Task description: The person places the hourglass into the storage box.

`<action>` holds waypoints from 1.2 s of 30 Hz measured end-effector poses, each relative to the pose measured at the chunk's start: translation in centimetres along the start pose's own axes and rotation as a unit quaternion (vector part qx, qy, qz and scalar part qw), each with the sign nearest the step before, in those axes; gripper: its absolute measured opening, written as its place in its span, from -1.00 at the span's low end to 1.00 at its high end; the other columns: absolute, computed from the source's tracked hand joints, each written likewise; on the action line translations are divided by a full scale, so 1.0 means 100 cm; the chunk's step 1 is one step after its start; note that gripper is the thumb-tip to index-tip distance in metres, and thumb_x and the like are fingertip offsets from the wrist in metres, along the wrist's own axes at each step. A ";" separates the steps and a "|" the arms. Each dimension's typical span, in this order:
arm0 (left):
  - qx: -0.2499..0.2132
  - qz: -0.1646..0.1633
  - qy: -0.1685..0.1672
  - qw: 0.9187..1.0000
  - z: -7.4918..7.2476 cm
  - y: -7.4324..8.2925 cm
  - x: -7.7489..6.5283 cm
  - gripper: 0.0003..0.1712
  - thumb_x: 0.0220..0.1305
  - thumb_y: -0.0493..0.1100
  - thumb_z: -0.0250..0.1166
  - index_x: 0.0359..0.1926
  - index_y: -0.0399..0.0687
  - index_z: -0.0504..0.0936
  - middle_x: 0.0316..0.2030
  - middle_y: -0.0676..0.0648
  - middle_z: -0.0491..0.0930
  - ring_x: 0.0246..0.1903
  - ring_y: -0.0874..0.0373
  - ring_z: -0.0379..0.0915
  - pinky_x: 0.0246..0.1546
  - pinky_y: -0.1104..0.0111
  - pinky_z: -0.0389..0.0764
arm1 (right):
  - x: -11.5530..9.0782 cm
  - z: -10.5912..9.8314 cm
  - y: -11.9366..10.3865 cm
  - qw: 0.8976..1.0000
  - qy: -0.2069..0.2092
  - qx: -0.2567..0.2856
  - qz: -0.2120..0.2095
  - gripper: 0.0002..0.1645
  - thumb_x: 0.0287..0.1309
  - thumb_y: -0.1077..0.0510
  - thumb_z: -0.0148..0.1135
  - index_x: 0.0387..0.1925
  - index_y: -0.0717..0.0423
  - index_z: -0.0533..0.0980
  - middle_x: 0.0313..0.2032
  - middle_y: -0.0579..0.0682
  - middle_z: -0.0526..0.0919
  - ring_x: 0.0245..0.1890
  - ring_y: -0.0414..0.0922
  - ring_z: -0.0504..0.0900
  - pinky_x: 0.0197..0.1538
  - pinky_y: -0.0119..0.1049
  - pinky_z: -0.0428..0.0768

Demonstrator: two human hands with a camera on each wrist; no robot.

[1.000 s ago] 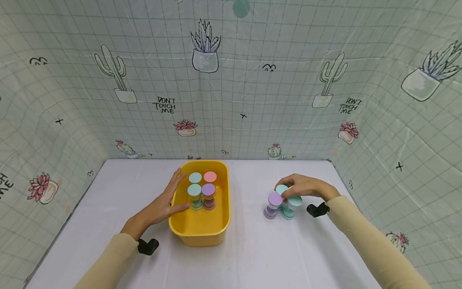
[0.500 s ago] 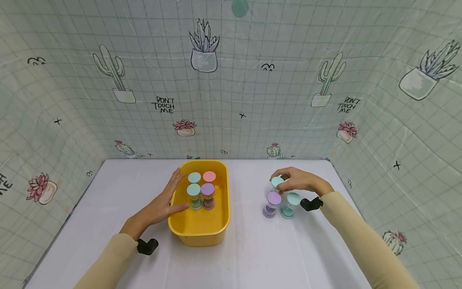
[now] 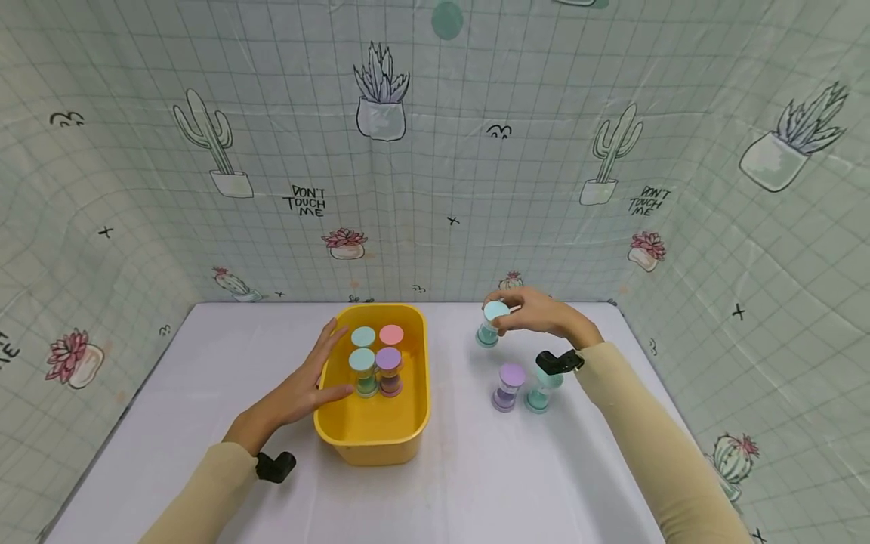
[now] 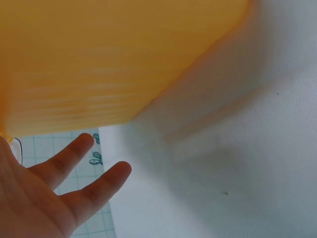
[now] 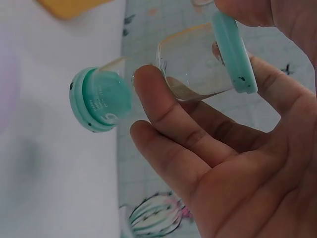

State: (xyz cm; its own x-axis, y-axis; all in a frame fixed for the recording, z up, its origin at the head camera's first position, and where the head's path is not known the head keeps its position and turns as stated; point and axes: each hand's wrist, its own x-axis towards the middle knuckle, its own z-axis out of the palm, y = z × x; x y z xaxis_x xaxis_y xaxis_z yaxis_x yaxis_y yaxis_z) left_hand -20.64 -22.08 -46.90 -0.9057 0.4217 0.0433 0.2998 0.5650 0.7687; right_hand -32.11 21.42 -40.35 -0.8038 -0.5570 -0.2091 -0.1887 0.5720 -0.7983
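Currently, the right hand (image 3: 535, 311) grips a teal hourglass (image 3: 488, 332) above the white table (image 3: 469, 483), beyond a purple hourglass (image 3: 508, 387) and a second teal hourglass (image 3: 538, 399), which stand just beside each other. The left hand (image 3: 294, 396), fingers spread, lies at the left rim of a yellow bin (image 3: 377, 453) holding four upright hourglasses (image 3: 363, 361).

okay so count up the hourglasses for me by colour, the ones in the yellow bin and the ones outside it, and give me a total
Blue-green hourglasses: 4
Purple hourglasses: 2
Pink hourglass: 1
Total in view: 7
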 end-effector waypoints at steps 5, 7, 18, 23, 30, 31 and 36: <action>0.001 -0.003 0.002 1.000 -0.001 0.000 -0.001 0.17 0.28 0.20 0.35 0.67 0.11 -0.16 0.66 -0.18 -0.48 0.59 -0.43 -0.38 0.35 -0.50 0.03 | 0.012 0.002 -0.030 0.999 0.004 -0.014 -0.038 -0.50 0.23 0.01 0.35 0.19 0.00 0.55 -0.19 0.10 0.74 -0.20 -0.01 0.75 0.12 -0.04 0.68; 0.002 -0.003 0.003 1.000 0.000 -0.001 -0.001 0.16 0.28 0.19 0.35 0.67 0.10 -0.16 0.66 -0.17 -0.48 0.59 -0.44 -0.38 0.34 -0.50 0.04 | 0.015 0.004 -0.042 0.999 0.000 -0.016 -0.047 -0.51 0.22 -0.01 0.35 0.17 -0.03 0.56 -0.19 0.09 0.74 -0.21 -0.02 0.75 0.11 -0.07 0.68; 0.027 -0.030 0.000 0.999 -0.001 0.000 -0.002 0.17 0.28 0.31 0.29 0.68 0.15 -0.18 0.67 -0.10 -0.45 0.61 -0.38 -0.34 0.36 -0.47 0.07 | 0.032 0.025 -0.104 0.992 -0.052 -0.026 -0.114 -0.48 0.25 -0.01 0.35 0.22 -0.02 0.55 -0.12 0.04 0.75 -0.20 0.01 0.77 0.06 -0.12 0.72; 0.058 -0.032 -0.007 0.998 -0.005 0.001 -0.003 0.14 0.32 0.33 0.26 0.68 0.15 -0.16 0.67 -0.09 -0.40 0.61 -0.37 -0.26 0.37 -0.48 0.07 | 0.040 0.042 -0.120 0.988 -0.078 -0.031 -0.130 -0.46 0.23 0.00 0.35 0.23 -0.01 0.56 -0.12 0.02 0.74 -0.19 0.03 0.77 0.03 -0.16 0.73; 0.064 -0.020 -0.015 0.998 -0.009 -0.001 -0.002 0.15 0.27 0.36 0.27 0.67 0.12 -0.09 0.67 -0.10 -0.41 0.59 -0.41 -0.22 0.36 -0.51 0.03 | 0.051 0.071 -0.133 0.979 -0.132 -0.056 -0.146 -0.36 0.20 -0.02 0.28 0.30 0.09 0.53 0.01 -0.02 0.72 -0.08 -0.11 0.70 0.03 -0.24 0.72; 0.063 -0.017 -0.017 0.998 -0.010 -0.002 -0.002 0.16 0.26 0.37 0.28 0.67 0.12 -0.09 0.67 -0.09 -0.41 0.59 -0.43 -0.22 0.36 -0.52 0.01 | 0.053 0.075 -0.134 0.977 -0.141 -0.058 -0.149 -0.36 0.20 -0.01 0.28 0.30 0.10 0.53 -0.01 -0.02 0.73 -0.11 -0.11 0.70 -0.01 -0.25 0.72; 0.052 -0.005 -0.020 0.998 -0.011 -0.003 0.000 0.22 0.24 0.38 0.30 0.68 0.07 -0.13 0.67 -0.09 -0.43 0.58 -0.44 -0.22 0.37 -0.50 0.02 | 0.058 0.094 -0.136 0.973 -0.178 -0.034 -0.143 -0.44 0.23 0.03 0.31 0.25 0.05 0.56 -0.18 0.01 0.75 -0.17 0.06 0.77 -0.07 -0.23 0.75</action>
State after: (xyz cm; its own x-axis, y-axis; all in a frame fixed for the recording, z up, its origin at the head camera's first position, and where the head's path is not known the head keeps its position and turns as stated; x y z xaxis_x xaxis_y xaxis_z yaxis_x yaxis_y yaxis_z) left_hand -21.09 -23.03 -46.41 -0.8965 0.4429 0.0082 0.3224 0.6396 0.6978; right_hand -28.88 4.79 -36.03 -0.4690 -0.8654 -0.1767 -0.4221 0.3953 -0.8158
